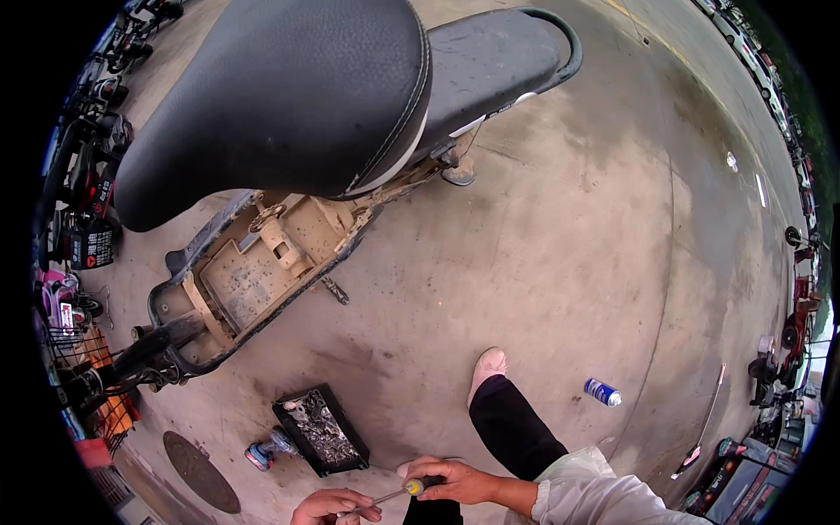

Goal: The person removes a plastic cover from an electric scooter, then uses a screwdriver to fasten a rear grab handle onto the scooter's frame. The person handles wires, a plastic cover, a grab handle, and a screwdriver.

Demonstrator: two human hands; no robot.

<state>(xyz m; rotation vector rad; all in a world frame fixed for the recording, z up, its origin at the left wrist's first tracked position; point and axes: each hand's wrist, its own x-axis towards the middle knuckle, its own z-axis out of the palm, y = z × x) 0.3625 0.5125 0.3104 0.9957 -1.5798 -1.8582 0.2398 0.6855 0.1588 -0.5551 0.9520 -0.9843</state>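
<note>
A metal screwdriver (413, 487) with a yellow and black handle is pointing left above the grey-brown concrete floor (542, 289); the right grip (465, 484) is squeezing its handle, and the left grip (325, 507) is pinching its rod; an open black box (348, 427) is holding small metal bits (320, 430) beside a blue drill (273, 446)

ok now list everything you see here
scooter: one, black and tan, upper left
seats: two, black-grey, on scooter
tray: one, black, lower centre-left
metal bits: many, grey, in tray
drill: one, blue-black, left of tray
can: one, blue, lower right
rod: one, pale, lower right
manhole cover: one, brown, lower left
ground: one, tan, throughout
vehicles: many, mixed, both edges
screwdriver: one, yellow-black handle, between hands
shoes: two, pink, lower centre
trousers: one, black, bottom
sleeve: one, white, lower right
left hand: one, bare, at screwdriver shaft
right hand: one, bare, on handle
</note>
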